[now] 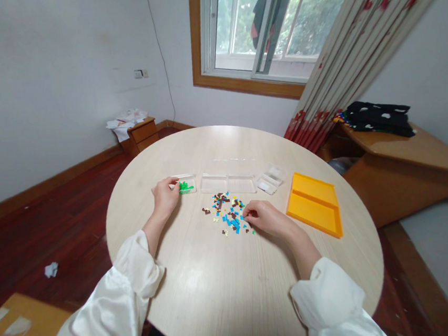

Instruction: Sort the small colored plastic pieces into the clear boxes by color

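A loose pile of small building bricks [233, 223] in blue, brown, cream and yellow lies mid-table. My right hand [266, 216] rests at the pile's right edge, fingertips pinched together among the pieces; whatever is between them is too small to make out. Over the left end of a small clear plastic box [193, 190] is my left hand [166, 198], its thumb and fingers drawn together beside the green bricks [185, 186] inside. The hand covers that end of the box, so I cannot tell whether it grips the box or a brick.
Behind the pile stands a clear two-part tray [227, 184], with small lidded clear boxes [269, 183] to its right. An open yellow case [311, 216] lies at the right on the round table [220, 295]. Beyond are a wooden cabinet [396, 146] and a curtain [340, 61].
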Action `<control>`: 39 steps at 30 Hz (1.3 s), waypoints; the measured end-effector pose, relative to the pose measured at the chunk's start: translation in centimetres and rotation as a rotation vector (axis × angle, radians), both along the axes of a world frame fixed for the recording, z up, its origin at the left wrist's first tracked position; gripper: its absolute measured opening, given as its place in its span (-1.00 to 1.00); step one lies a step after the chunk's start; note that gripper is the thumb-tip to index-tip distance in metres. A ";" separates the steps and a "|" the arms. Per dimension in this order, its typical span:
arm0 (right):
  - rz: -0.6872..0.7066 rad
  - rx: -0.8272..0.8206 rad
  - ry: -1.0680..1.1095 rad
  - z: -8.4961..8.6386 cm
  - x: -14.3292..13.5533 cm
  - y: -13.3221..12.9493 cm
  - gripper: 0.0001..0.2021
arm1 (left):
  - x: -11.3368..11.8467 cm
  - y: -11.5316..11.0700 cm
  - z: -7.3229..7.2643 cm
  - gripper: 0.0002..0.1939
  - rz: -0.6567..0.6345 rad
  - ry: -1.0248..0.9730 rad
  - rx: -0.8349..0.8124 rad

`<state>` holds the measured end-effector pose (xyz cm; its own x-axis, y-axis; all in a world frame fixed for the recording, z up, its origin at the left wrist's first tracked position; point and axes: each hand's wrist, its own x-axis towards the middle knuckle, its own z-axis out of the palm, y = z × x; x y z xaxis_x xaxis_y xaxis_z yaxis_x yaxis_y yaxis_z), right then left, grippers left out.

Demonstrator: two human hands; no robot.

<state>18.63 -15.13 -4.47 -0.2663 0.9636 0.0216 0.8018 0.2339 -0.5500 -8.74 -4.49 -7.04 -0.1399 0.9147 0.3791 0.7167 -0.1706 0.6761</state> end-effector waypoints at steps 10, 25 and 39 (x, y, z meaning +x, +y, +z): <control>-0.044 0.009 0.004 0.0 0.0 0.0 -0.85 | 0.7 -0.9 0.8 -0.81 -0.036 -0.090 0.098; -0.160 0.256 0.441 -0.2 -2.3 0.2 -0.91 | 5.9 -5.8 0.4 -0.86 -0.724 -0.159 0.098; -0.124 0.067 0.709 -1.4 -4.3 0.0 -0.90 | 6.9 -6.5 0.5 -0.93 -0.826 -0.158 0.132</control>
<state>14.28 -15.10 -5.92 -0.0546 0.9764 0.2090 0.2799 0.2159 -0.9354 -1.86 -11.02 -6.52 0.4928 0.6960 0.5223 0.2262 -0.6821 0.6954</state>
